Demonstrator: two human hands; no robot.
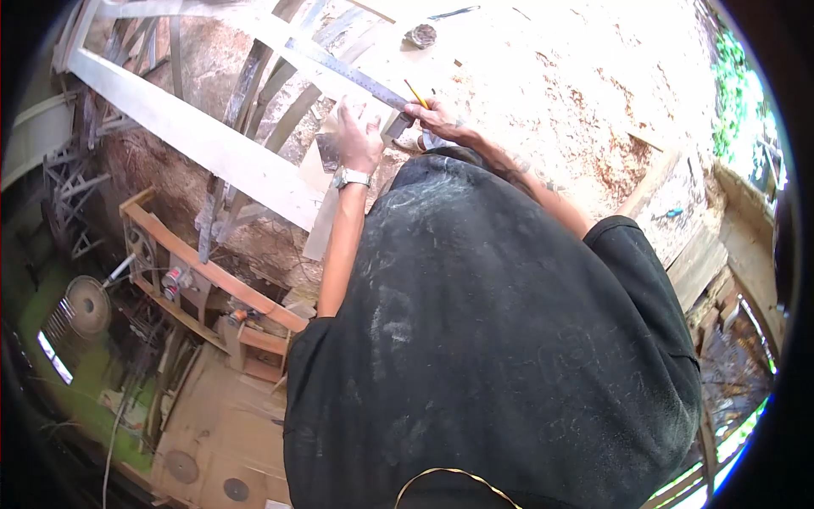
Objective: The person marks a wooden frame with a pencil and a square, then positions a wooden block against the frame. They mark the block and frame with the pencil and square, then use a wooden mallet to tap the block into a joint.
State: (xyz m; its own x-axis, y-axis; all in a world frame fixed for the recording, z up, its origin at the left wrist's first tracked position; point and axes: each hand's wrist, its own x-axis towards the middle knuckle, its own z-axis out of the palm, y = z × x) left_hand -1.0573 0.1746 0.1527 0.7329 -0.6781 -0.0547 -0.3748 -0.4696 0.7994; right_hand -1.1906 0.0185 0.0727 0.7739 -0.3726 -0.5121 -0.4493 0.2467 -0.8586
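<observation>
My right hand is closed round a yellow pencil, its fingers also gripping the dark stock end of a try square. The long metal blade of the try square stretches up and left across a pale wooden board. Just below the blade, my left hand is raised with its fingers stretched out over the board's edge. A watch circles the left wrist. Glare washes out part of the board near the hands.
A long pale plank runs diagonally at the left, above sawdust-covered ground. Below it stands a curved wooden frame, with a fan farther left. A small round object lies at the top. Timber borders the right.
</observation>
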